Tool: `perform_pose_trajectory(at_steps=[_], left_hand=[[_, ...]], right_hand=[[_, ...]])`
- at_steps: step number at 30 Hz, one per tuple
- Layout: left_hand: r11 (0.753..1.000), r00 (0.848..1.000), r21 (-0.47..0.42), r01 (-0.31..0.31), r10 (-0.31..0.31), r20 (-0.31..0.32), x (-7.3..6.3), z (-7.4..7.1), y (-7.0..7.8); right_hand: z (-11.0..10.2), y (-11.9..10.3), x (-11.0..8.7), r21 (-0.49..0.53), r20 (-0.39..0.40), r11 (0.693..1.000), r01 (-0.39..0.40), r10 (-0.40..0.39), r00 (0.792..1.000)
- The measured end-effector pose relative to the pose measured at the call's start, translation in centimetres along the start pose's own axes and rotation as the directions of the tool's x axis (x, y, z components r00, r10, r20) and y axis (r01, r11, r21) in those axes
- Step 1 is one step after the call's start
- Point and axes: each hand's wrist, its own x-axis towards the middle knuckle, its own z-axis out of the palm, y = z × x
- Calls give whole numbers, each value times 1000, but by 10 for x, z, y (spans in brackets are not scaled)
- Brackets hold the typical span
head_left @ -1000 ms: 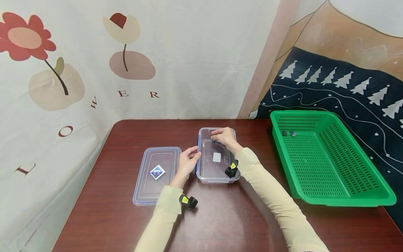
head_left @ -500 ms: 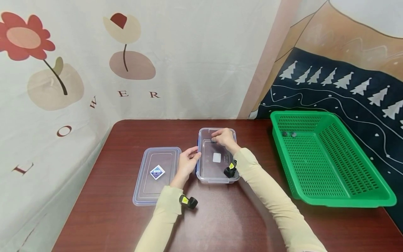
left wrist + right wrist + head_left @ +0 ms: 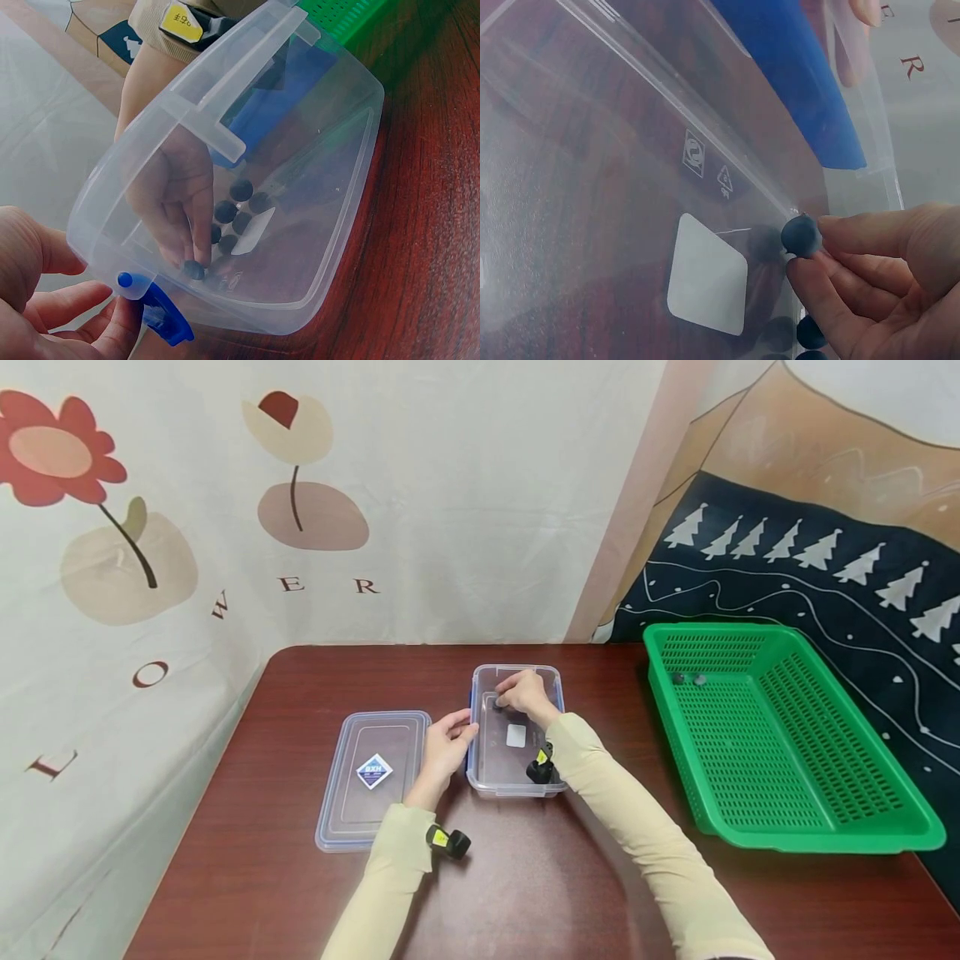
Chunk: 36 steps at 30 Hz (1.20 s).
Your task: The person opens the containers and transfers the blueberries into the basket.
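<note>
Inside a clear plastic storage box (image 3: 495, 781), my right hand (image 3: 523, 693) pinches a dark blueberry (image 3: 802, 236) between thumb and fingertips, low by the box wall. More blueberries (image 3: 226, 211) sit close together on the box floor near a white label (image 3: 709, 277); the right wrist view catches two at its lower edge. My left hand (image 3: 448, 742) touches the box's left side from outside, fingers nearly straight. Its fingertips (image 3: 124, 319) lie against a hanging blue latch (image 3: 166, 319).
A clear lid (image 3: 352, 818) with a blue diamond sticker lies on the brown table (image 3: 495, 877), left of the box. At the right stands a green perforated basket (image 3: 795, 839) with two small dark round things (image 3: 700, 680) at its far left corner.
My right hand has shifted left and a little nearer inside the box, still pinching a blueberry. The left hand, box, lid and basket have stayed in place.
</note>
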Motion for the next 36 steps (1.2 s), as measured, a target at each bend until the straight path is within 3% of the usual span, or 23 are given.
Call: perform_pose_trajectory(at_steps=[6, 17, 20, 26, 36], left_hand=[[1000, 1000, -4, 0, 0, 5, 0, 0, 0], [1000, 1000, -7, -15, 15, 0, -1, 0, 0], [1000, 1000, -9, -17, 17, 0, -1, 0, 1], [1000, 1000, -7, -27, 27, 2, 0, 1, -1], [1000, 1000, 1, -23, 23, -4, 0, 0, -1]], right_hand=[[2, -3, 0, -130, -2, 992, -5, 4, 1000], [1, -6, -2, -153, 42, 988, 9, -2, 999], [0, -5, -3, -134, 64, 991, 7, 2, 998], [-8, -5, -3, 0, 92, 1000, 5, -5, 996], [-39, -20, -7, 151, 88, 988, 11, -25, 996]])
